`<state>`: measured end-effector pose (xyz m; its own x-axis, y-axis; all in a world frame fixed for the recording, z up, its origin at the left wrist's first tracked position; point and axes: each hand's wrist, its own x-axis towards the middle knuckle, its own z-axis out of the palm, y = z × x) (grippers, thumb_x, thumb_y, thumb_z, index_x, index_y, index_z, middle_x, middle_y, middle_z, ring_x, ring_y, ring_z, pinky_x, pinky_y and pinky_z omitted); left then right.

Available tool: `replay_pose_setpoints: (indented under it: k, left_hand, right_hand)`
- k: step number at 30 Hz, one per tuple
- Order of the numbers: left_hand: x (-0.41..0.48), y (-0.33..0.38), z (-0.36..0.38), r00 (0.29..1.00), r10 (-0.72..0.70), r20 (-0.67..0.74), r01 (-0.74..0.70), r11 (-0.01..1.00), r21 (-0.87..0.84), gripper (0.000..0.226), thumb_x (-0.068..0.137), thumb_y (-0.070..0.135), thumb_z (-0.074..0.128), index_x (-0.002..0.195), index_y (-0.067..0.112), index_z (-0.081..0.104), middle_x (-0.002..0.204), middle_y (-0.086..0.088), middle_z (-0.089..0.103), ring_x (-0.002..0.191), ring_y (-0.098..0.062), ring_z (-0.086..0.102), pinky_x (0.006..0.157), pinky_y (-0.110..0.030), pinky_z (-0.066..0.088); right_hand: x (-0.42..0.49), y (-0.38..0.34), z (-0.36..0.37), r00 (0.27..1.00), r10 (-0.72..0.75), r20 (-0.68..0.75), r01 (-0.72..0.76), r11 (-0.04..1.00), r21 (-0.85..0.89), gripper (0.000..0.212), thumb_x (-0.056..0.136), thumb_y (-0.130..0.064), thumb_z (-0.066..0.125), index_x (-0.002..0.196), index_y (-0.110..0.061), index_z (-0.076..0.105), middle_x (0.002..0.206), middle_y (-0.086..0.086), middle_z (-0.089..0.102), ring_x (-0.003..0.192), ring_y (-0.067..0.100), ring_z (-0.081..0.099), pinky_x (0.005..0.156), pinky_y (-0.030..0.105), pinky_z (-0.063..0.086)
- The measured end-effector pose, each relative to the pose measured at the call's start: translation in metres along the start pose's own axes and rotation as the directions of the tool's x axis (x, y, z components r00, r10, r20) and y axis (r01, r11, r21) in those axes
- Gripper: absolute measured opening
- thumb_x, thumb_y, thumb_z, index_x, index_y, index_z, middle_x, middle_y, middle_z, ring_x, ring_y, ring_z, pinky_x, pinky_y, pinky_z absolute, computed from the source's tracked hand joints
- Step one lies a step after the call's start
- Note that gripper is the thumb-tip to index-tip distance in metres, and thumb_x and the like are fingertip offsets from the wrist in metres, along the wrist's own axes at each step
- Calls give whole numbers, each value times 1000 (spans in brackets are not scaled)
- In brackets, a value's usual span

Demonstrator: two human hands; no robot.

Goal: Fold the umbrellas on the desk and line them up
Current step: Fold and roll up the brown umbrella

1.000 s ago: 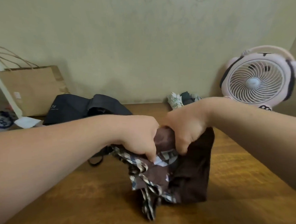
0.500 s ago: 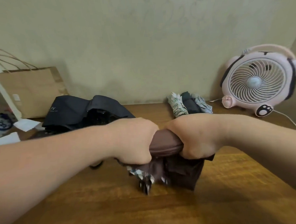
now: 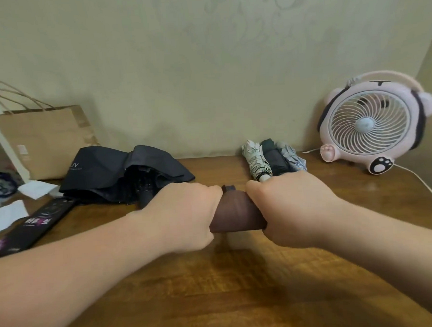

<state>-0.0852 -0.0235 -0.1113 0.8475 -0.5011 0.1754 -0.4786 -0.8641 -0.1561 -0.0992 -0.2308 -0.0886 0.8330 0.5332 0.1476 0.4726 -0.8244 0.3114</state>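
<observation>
A brown umbrella [image 3: 236, 216] is rolled into a tight bundle, lying crosswise between my fists above the wooden desk [image 3: 242, 299]. My left hand [image 3: 187, 214] grips its left end and my right hand [image 3: 287, 209] grips its right end; both ends are hidden inside the fists. Behind my right hand three folded umbrellas lie side by side against the wall: a white patterned one [image 3: 256, 161], a dark one [image 3: 274, 157] and a grey-blue one [image 3: 293, 158]. A black umbrella [image 3: 120, 173] lies loose and unfolded at the back left.
A pink desk fan [image 3: 373, 122] stands at the back right, its white cord [image 3: 426, 184] trailing along the desk's right side. A brown paper bag [image 3: 46, 142] leans on the wall at left. A long black box [image 3: 30, 228] and white papers [image 3: 5, 217] lie near the left edge.
The brown umbrella's hanging patterned cloth has been gathered in; it is now a tight roll between my hands. Both hands have moved slightly apart and lower in view.
</observation>
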Motion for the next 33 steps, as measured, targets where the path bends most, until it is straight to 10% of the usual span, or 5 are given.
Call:
replay_pose_setpoints:
  k: [7,16,20,25,33]
  left_hand:
    - [4,-2,38,863,95,-496,-19,988,155,33,57,0,70,87,14,67,72,-4,61,59,-30,58,50,-38,47]
    - [6,0,19,985,-39,170,93,942,-323,36,79,46,70,105,33,48,92,12,62,81,-11,63,72,-33,59]
    - [-2,10,19,995,-90,39,97,975,-200,26,86,43,65,95,33,42,92,14,59,84,-12,60,71,-31,54]
    - [-9,25,16,989,-135,-66,119,971,-208,32,87,37,66,105,34,39,96,12,58,85,-14,61,74,-34,59]
    - [-14,34,47,969,-164,-183,139,980,-140,26,93,29,56,104,30,33,98,11,47,88,-13,53,73,-25,46]
  right_hand:
    - [1,-3,16,988,119,-101,-102,981,165,33,83,-30,62,102,-24,35,97,-3,52,88,25,57,64,34,40]
    - [0,-3,60,949,-30,-314,37,999,15,30,60,-10,73,83,-18,55,68,1,54,56,26,52,46,33,40]
    - [-11,-13,54,941,80,-329,-65,996,55,50,58,-31,81,100,-18,56,86,4,57,69,27,54,53,36,43]
    - [-25,-23,54,849,-42,-527,48,999,-1,65,80,-38,73,137,-9,59,141,17,55,131,38,51,111,55,38]
    - [3,-6,67,993,76,95,-92,981,172,43,79,-31,68,118,-27,50,98,-6,61,86,21,61,69,36,52]
